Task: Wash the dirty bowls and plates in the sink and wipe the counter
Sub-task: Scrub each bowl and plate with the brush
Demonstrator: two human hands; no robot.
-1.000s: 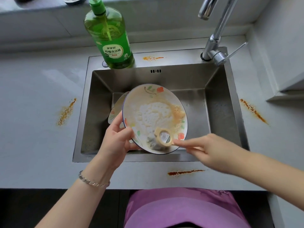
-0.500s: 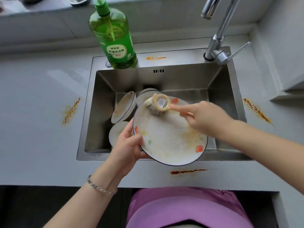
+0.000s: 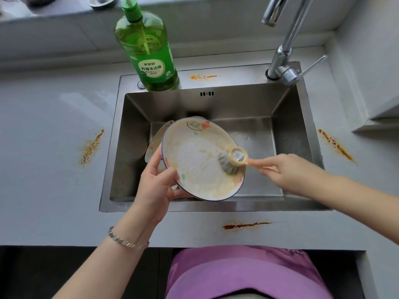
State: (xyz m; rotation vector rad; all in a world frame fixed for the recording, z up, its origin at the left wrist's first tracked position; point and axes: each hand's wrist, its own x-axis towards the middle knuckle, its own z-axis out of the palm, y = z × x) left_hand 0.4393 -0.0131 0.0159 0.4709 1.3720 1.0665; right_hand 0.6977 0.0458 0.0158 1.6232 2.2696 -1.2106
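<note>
Stained tabletop [image 3: 43, 169] surrounds steel sink [image 3: 259, 104]: left grip [image 3: 155, 180] clamps soapy plate [image 3: 194, 165], right grip [image 3: 280, 171] clamps brush [image 3: 231, 162], scrubbing; rinsing likely next.

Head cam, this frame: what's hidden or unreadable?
All head view.
1. Other dishes in the sink: mostly hidden behind the held plate; count unclear.
2. Brush handle: covered by the right hand grip.
3. Brush sticker: too small to read.
4. Faucet arch and soap bottle pump: cut off by the top edge.
</note>
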